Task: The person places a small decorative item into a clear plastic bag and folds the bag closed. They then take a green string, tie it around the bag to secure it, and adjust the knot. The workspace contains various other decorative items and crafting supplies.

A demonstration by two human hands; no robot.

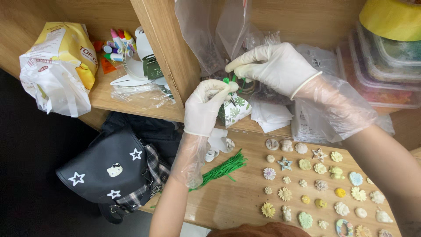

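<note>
Near the middle of the view, at the shelf's front edge:
- Left hand: gloved in thin white plastic, fingers curled shut around the top of a small leaf-printed bag, thumb and forefinger pinched at a green twist tie.
- Right hand: also gloved, at 2 o'clock from the left hand, fingers bent and closed to a pinch, the fingertips meeting the green twist tie from above; how firmly it grips I cannot tell.
- Leaf-printed bag: white with dark green leaves, hanging just below the left hand's fingers, at the edge of the wooden shelf.
- Green twist tie: between the two hands, at the bag's neck, partly hidden by the fingers.
- Bundle of green ties: lying on the wooden table at 6 o'clock from the left hand, apart from it.
- Small moulded shapes: flowers, shells and stars in pale colours, set in rows on the table at 5 o'clock from the hands.
- Clear plastic bags: hanging at 12 o'clock, behind the hands.
- Dark bag with white stars: at 8 o'clock, below the shelf.
- Yellow packet in a plastic bag: on the shelf at 9 o'clock.
</note>
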